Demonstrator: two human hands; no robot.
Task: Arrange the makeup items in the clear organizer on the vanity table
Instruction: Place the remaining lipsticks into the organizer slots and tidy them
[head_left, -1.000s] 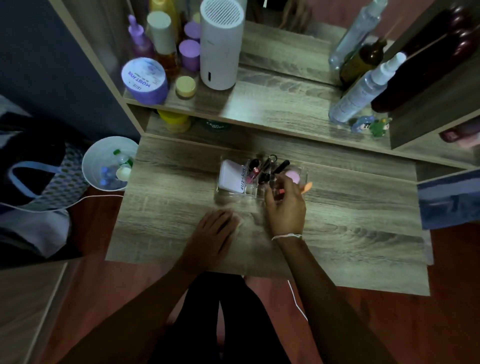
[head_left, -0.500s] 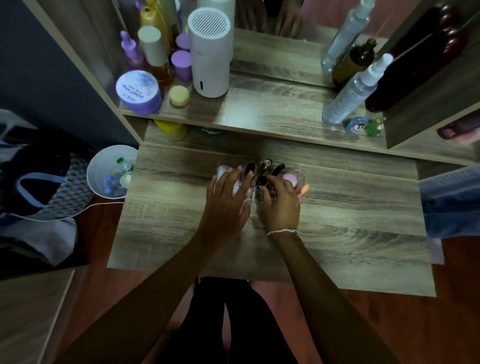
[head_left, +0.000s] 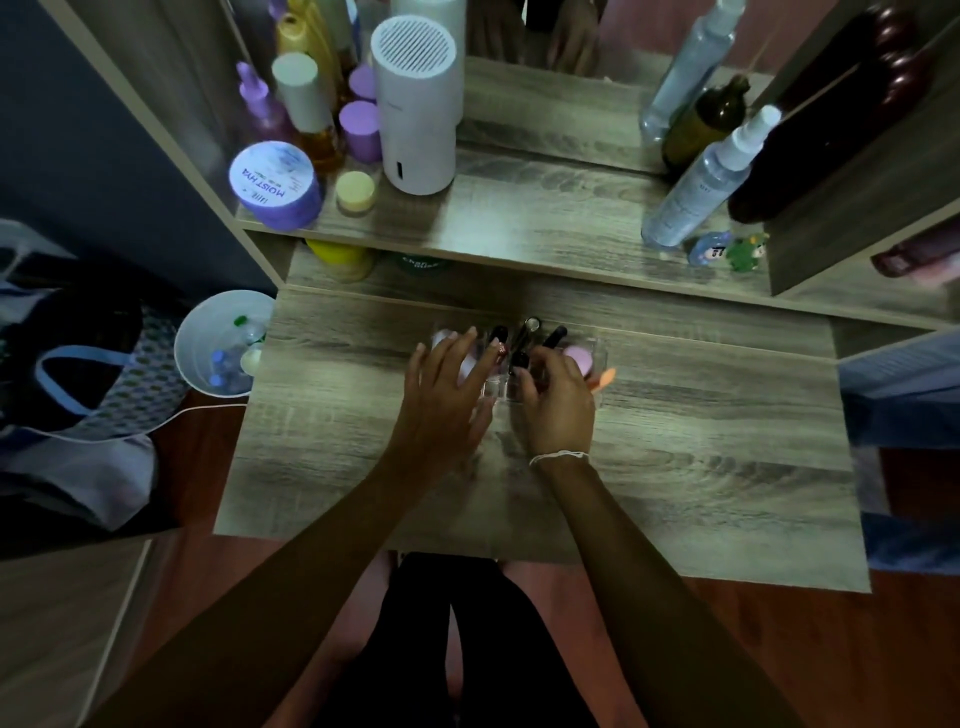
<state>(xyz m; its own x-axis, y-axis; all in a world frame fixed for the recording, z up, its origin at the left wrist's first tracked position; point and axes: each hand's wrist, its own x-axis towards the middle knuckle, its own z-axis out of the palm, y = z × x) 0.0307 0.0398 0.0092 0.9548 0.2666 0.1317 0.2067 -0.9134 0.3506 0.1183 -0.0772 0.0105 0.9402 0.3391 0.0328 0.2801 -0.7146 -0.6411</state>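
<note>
Hands are busy at the clear organizer (head_left: 550, 392), which sits in the middle of the counter (head_left: 701, 441), near the back edge. The left hand (head_left: 447, 400) lies over the left part of the organizer with its fingers (head_left: 462, 340) spread wide and flat, holding nothing; it looks like it steadies the box so it does not slide. The right hand (head_left: 558, 402) curls at the front of the middle part, fingers bent close together around the dark sticks (head_left: 524, 345) standing there, but I cannot tell if it truly pinches one. The sticks stand up so they fit in the small slots. A pink sponge (head_left: 579, 358) sits in the right part, and an orange tip (head_left: 605, 376) pokes out just beside the right hand. Most items look already put in, so the job seems almost done. A second ago the left hand lay flat on the counter in front of the organizer, and a white and pink box showed in the left part; now the hand has come up and covers most of that box. The right hand has hardly moved.
</note>
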